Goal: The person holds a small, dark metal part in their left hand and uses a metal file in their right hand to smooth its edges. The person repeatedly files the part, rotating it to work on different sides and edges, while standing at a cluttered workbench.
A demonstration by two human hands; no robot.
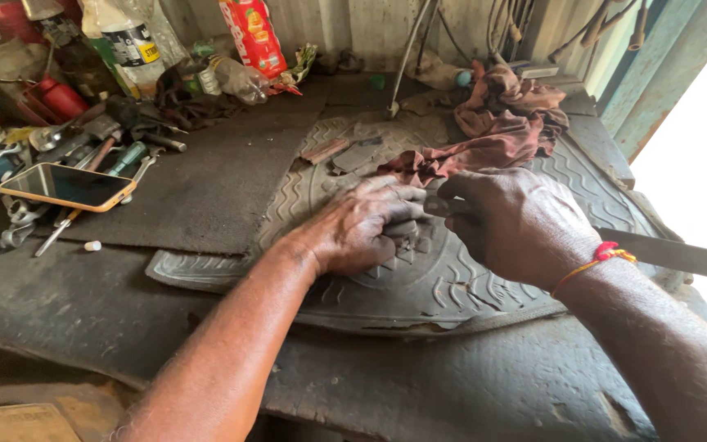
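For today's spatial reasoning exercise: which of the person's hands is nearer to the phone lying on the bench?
Left. The left hand rests on the patterned rubber mat, just right of the phone. The right hand sits farther right, beyond the left.

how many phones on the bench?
1. The phone lies screen up at the left, resting on the pile of tools, well away from both hands. More could be hidden in the clutter behind.

Left hand and right hand meet, fingers curled.
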